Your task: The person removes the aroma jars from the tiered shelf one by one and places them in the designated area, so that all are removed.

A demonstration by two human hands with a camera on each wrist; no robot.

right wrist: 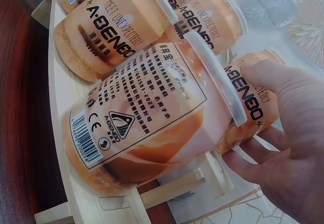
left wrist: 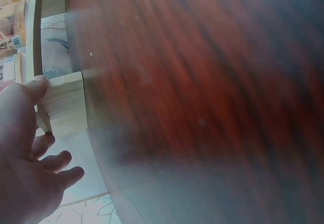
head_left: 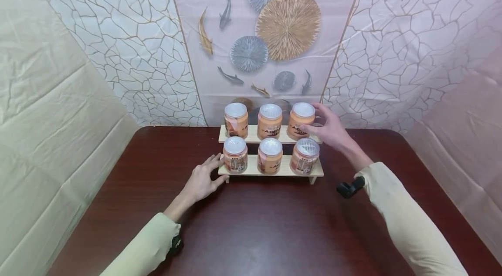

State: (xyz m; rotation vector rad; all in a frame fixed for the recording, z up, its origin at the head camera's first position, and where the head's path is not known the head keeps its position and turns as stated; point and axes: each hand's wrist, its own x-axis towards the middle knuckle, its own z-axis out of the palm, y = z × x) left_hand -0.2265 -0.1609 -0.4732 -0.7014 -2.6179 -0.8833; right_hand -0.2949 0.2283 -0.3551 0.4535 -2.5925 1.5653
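Note:
A two-step pale wooden rack (head_left: 252,165) carries several orange jars with clear lids, three on each step. My left hand (head_left: 200,181) is at the left end of the lower step. In the left wrist view its thumb and fingers pinch the end of the board, by the wooden leg (left wrist: 66,105). My right hand (head_left: 333,131) grips the rear right jar (head_left: 296,122), thumb on the front and fingers round the far side. That jar stands at the right end of the upper step. The front right jar (right wrist: 136,117) partly covers it in the right wrist view.
The rack stands at the back of a dark red-brown table (head_left: 251,223). Close behind it hangs a patterned cloth (head_left: 219,93) with fish and round motifs. Pale cloth walls (head_left: 66,106) flank the table on either side.

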